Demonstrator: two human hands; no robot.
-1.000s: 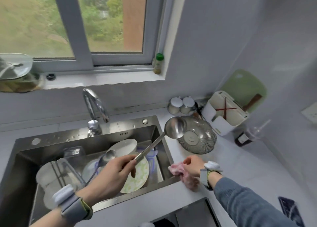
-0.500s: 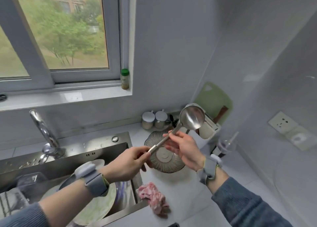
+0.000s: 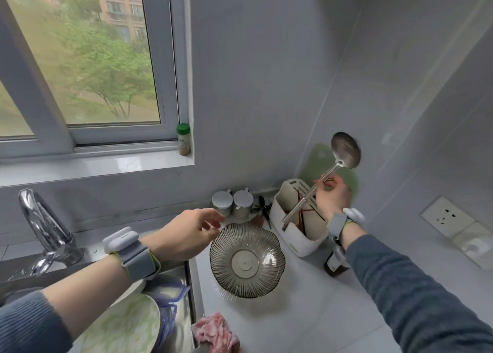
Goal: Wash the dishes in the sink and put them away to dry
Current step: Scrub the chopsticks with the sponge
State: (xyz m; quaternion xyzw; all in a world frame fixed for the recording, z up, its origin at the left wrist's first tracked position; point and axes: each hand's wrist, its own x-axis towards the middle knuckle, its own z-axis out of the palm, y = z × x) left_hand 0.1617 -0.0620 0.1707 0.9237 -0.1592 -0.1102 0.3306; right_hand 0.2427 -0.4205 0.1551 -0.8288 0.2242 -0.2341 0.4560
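My right hand (image 3: 332,196) pinches the shaft of a steel ladle (image 3: 345,149), bowl end up, with the handle tip down inside the white utensil holder (image 3: 304,239) at the back of the counter. My left hand (image 3: 186,232) hovers empty with relaxed fingers over the sink's right edge, beside an upturned ribbed glass bowl (image 3: 246,262) on the counter. A green-patterned plate (image 3: 125,326) and a clear container with a blue rim (image 3: 170,299) lie in the sink (image 3: 190,286).
A pink cloth (image 3: 216,332) lies at the counter's front edge. Two lidded jars (image 3: 232,202) stand against the back wall, a dark bottle (image 3: 334,263) beside the holder, a green cutting board (image 3: 317,160) behind it. The faucet (image 3: 42,224) is at the left.
The ladle passed from my left hand to my right, which carried it right and set its handle into the utensil holder. My left hand let go and hangs free. The view turned right.
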